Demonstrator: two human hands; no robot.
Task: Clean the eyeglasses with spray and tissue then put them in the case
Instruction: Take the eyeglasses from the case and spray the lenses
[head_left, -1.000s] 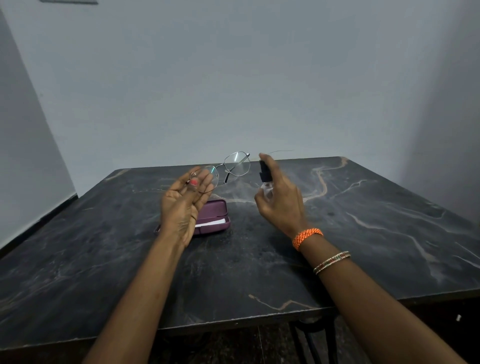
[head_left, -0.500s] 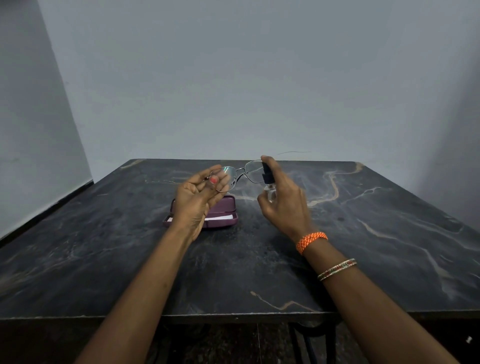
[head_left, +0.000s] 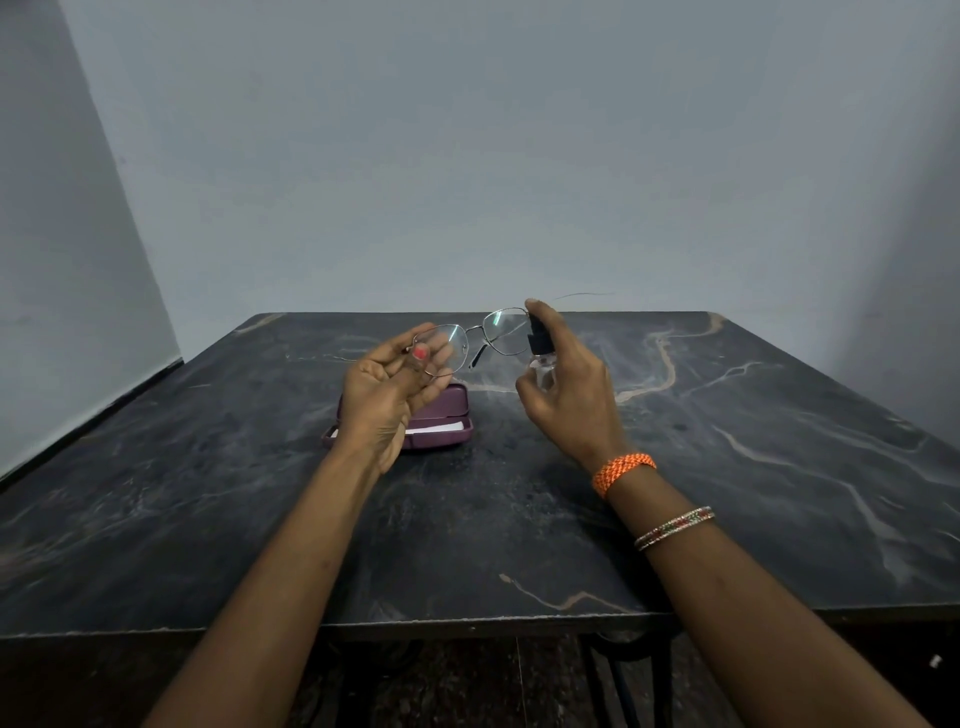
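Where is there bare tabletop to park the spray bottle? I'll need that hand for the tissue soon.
The right hand holds the spray bottle. Bare table lies right of it out to the far and right edges. The near strip by the front edge is also bare. It is crowded at left centre: the open case sits under the left hand holding the eyeglasses.

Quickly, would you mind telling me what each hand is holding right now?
Left hand: closed on the eyeglasses, pinching the frame at one lens.
Right hand: closed on the small spray bottle, forefinger on its black top.
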